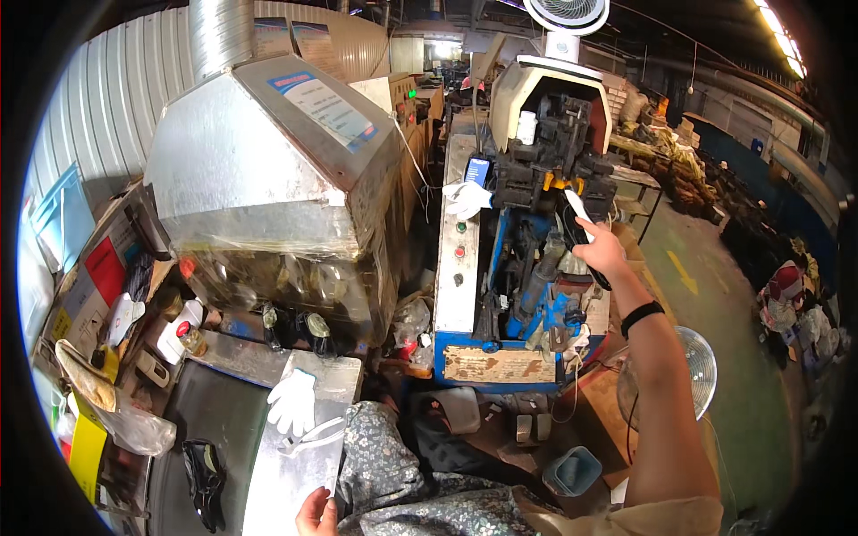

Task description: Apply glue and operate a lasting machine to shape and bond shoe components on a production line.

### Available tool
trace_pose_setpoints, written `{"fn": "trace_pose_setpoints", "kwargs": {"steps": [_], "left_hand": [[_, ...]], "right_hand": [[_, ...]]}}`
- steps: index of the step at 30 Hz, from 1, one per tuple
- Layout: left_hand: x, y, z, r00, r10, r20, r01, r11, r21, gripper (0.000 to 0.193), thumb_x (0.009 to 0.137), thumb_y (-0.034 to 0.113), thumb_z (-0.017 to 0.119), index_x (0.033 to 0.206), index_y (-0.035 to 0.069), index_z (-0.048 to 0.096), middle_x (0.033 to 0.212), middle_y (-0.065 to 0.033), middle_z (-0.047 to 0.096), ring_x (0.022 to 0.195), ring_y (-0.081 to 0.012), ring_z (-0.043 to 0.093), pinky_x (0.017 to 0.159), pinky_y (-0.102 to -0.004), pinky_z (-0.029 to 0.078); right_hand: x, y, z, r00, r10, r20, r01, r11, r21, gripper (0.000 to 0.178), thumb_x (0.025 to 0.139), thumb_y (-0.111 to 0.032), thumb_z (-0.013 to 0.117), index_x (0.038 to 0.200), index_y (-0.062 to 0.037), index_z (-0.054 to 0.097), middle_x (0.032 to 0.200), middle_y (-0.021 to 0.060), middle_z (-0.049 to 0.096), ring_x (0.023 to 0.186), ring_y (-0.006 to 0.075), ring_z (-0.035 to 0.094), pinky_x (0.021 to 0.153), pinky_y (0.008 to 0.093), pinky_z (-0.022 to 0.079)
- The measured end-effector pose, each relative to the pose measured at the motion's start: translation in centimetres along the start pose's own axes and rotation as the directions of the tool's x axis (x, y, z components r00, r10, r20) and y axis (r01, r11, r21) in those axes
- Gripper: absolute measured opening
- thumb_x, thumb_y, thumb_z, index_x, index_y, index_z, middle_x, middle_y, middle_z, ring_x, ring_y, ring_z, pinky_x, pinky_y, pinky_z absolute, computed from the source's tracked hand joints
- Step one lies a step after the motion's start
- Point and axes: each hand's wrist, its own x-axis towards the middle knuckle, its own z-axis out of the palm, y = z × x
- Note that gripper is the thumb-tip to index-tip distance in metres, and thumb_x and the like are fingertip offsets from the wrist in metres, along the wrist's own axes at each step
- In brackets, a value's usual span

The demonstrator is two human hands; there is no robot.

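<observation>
Right hand (pixel 603 250) of the person reaches to the far side of the blue-framed machine (pixel 494 350), the thumb and forefinger seemingly pinching one end of a slim white piece (pixel 578 205). That piece sits just near of the machine's dark head, its far tip close to a small yellow part (pixel 563 184); whether the two touch, the view does not tell. To do this step well, a light, steady grip on the near end would probably serve best, with the tip lined up slowly and the knuckles and the black wristband (pixel 642 316) clear of the dark linkages below. An arm at this reach may waver, so leaning nearer could help. As for its looks, the piece is plain, bright white, narrow and long, tilted with its far end toward the left; it is too small to name more exactly. Left hand (pixel 317 513) lies at the near edge, right of the white glove (pixel 292 402) on the metal table (pixel 279 478), fingers loosely curled; what it holds, if anything, cannot be told.
</observation>
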Motion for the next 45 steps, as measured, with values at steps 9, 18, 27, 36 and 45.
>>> {"fn": "trace_pose_setpoints", "kwargs": {"steps": [9,18,27,36,45], "left_hand": [[-0.3,-1.8,0.3,0.959,-0.079,0.273,-0.162,0.637,0.753,0.041,0.093,0.014,0.064,0.129,-0.001,0.053,0.124,-0.0175,0.059,0.111,-0.0244,0.059,0.093,-0.0354,0.050],[-0.5,1.8,7.1,0.923,-0.022,0.385,-0.317,0.528,0.788,0.031,0.091,0.019,0.065,0.117,0.004,0.064,0.101,-0.0183,0.069,0.087,-0.0277,0.069,0.076,-0.0369,0.054],[-1.1,5.8,11.9,0.839,-0.020,0.544,-0.497,0.382,0.779,0.030,0.090,0.028,0.062,0.107,0.004,0.068,0.090,-0.0224,0.067,0.081,-0.0406,0.066,0.071,-0.0452,0.053],[-1.4,5.2,11.3,0.857,0.061,0.511,-0.488,0.408,0.771,0.031,0.090,0.030,0.063,0.109,0.006,0.068,0.095,-0.0218,0.068,0.083,-0.0394,0.067,0.074,-0.0442,0.054],[-1.6,4.8,9.7,0.854,0.021,0.520,-0.483,0.404,0.777,0.031,0.091,0.029,0.061,0.116,0.011,0.065,0.097,-0.0205,0.068,0.085,-0.0396,0.066,0.076,-0.0459,0.053]], "right_hand": [[0.1,-0.8,-2.0,0.994,0.001,0.107,0.012,0.993,-0.121,0.074,0.064,-0.026,0.074,0.136,-0.0270,0.055,0.118,0.0202,0.056,0.109,0.0355,0.058,0.094,0.0392,0.047],[1.1,2.0,-1.5,0.988,0.014,0.152,-0.017,1.000,0.013,0.077,0.063,-0.026,0.075,0.137,-0.0306,0.053,0.133,0.0211,0.052,0.118,0.0366,0.055,0.099,0.0385,0.045],[0.2,2.5,-0.9,1.000,0.019,-0.011,-0.019,1.000,-0.010,0.074,0.060,-0.026,0.075,0.132,-0.0343,0.058,0.146,0.0266,0.038,0.121,0.0354,0.055,0.100,0.0384,0.045],[1.4,-0.2,-3.5,0.979,-0.073,0.192,0.111,0.975,-0.194,0.073,0.060,-0.026,0.073,0.132,-0.0309,0.058,0.146,0.0277,0.037,0.120,0.0373,0.055,0.099,0.0375,0.045],[-0.6,-1.0,1.7,0.988,-0.071,-0.134,0.057,0.993,-0.106,0.066,0.061,-0.024,0.072,0.126,-0.0333,0.063,0.142,0.0235,0.045,0.108,0.0378,0.061,0.098,0.0413,0.046]]}}
